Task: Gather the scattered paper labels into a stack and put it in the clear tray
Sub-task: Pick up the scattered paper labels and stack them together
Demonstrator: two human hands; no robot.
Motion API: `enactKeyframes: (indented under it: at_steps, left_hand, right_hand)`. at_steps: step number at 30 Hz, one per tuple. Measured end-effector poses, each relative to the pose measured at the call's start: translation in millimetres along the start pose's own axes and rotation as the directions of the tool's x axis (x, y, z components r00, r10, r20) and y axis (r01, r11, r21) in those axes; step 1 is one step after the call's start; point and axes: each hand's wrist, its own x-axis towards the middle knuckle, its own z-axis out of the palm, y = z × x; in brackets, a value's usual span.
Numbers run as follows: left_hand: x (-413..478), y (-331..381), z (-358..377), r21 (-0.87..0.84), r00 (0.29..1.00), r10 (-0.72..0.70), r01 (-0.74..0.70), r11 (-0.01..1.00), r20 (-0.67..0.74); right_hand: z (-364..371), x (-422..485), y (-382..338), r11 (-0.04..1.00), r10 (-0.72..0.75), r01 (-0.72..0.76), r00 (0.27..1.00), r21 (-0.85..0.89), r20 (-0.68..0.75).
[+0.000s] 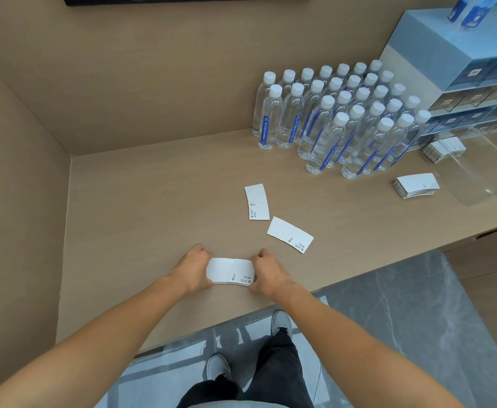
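A thin stack of white paper labels (230, 270) lies near the front edge of the wooden counter. My left hand (193, 269) grips its left end and my right hand (266, 272) grips its right end. Two loose pairs of labels lie beyond it: one (256, 202) upright in the middle, one (290, 234) slanted to its right. The clear tray (474, 172) stands at the far right, with a label stack (416, 185) at its left side and another stack (444, 149) behind it.
Several water bottles (338, 119) with white caps stand in rows at the back right. Blue boxes (462, 63) are stacked behind them. A wall panel closes the counter on the left. The counter edge runs just below my hands.
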Motion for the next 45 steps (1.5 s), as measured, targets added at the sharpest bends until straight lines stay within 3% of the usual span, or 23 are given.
enactKeyframes:
  at_steps: [7, 13, 20, 27, 36, 40, 45]
  left_hand:
    - [-3, 5, 3, -0.037, 0.999, -0.005, 0.003, 0.999, -0.037]
    - [-3, 7, 3, -0.013, 0.999, 0.008, -0.008, 1.000, -0.036]
    - [-6, 7, 5, -0.015, 0.999, -0.042, 0.042, 0.999, -0.032]
    - [-3, 8, 1, 0.022, 0.998, -0.056, 0.056, 0.998, -0.004]
    - [9, 30, -32, 0.219, 0.977, -0.144, 0.107, 0.970, 0.158]
    - [30, 56, -54, 0.140, 0.989, -0.083, 0.066, 0.988, 0.119]
    - [61, 112, -60, 0.151, 0.995, 0.078, -0.087, 0.985, 0.065]
  right_hand:
    - [16, -6, -9, 0.977, 0.143, -0.126, 0.986, 0.170, -0.091]
    - [16, -10, -3, 0.982, 0.095, -0.079, 0.992, 0.174, -0.086]
    - [-3, 0, 4, 0.992, 0.015, -0.020, 0.999, 0.128, 0.040]
    - [0, -4, 2, 0.998, -0.026, 0.026, 1.000, 0.053, 0.007]
    - [-25, -15, 26, 0.991, -0.019, 0.018, 1.000, 0.136, 0.000]
    - [-59, -19, 56, 0.985, 0.064, -0.052, 0.996, 0.164, -0.069]
    - [-101, -17, 87, 0.981, 0.136, -0.112, 0.979, 0.159, -0.150]
